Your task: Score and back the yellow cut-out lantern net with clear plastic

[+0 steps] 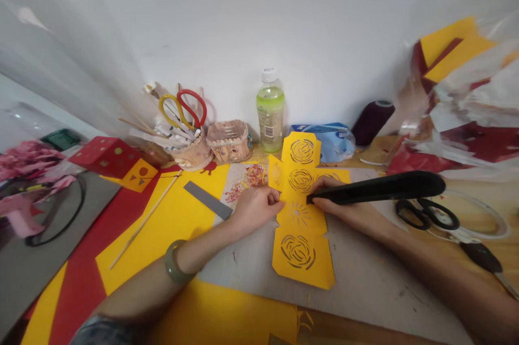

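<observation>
A yellow cut-out paper box net [302,250], pierced with swirl patterns and a sunburst, stands in front of me. My left hand [259,205] is closed, thumb and finger pinching its left edge near the middle. A green bangle [176,261] circles the left wrist. My right hand [330,196] is wrapped round a long black tool [385,187] that looks like a stapler. The tool's narrow end meets the net's right side, between a swirl and the sunburst. Whether its tip grips the paper is hidden.
A grey board [365,274] lies under the work, with red and yellow scraps [251,180]. Behind stand a bottle [270,112], a pen cup [192,153] and a thread spool [373,120]. Black-handled scissors [430,214] lie right; a grey ruler [206,200], wooden stick [141,223] and red box [103,156] left.
</observation>
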Demonstrator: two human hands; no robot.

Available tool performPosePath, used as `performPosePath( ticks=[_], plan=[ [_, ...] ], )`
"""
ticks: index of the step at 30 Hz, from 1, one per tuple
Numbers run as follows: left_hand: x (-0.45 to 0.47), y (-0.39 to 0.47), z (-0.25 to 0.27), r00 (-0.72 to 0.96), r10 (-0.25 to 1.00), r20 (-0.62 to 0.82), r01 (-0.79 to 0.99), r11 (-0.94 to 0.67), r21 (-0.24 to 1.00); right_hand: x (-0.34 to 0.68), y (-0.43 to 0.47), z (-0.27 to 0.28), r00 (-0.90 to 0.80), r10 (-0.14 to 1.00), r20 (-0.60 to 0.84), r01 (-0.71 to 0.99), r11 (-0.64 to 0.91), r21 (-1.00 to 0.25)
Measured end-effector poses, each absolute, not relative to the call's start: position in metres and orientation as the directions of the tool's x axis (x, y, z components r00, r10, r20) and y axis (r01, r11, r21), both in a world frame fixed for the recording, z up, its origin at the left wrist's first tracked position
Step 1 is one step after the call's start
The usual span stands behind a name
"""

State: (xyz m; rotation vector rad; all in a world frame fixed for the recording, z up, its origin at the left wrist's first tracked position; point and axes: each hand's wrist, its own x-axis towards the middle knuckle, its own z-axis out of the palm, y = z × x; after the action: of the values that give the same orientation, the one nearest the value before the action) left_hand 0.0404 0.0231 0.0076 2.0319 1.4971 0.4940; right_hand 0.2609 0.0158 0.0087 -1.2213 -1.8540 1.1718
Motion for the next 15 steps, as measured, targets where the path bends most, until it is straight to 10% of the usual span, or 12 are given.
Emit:
performPosePath(
  ticks=[15],
  plan=[
    [0.0375, 0.0251, 0.0066, 0.338, 0.941, -0.021, 0.726, -0.247, 0.642, 0.2601, 0.0131, 0.012, -0.279, 0.955, 0.096, 0.41, 0.209, -0.888]
  ],
)
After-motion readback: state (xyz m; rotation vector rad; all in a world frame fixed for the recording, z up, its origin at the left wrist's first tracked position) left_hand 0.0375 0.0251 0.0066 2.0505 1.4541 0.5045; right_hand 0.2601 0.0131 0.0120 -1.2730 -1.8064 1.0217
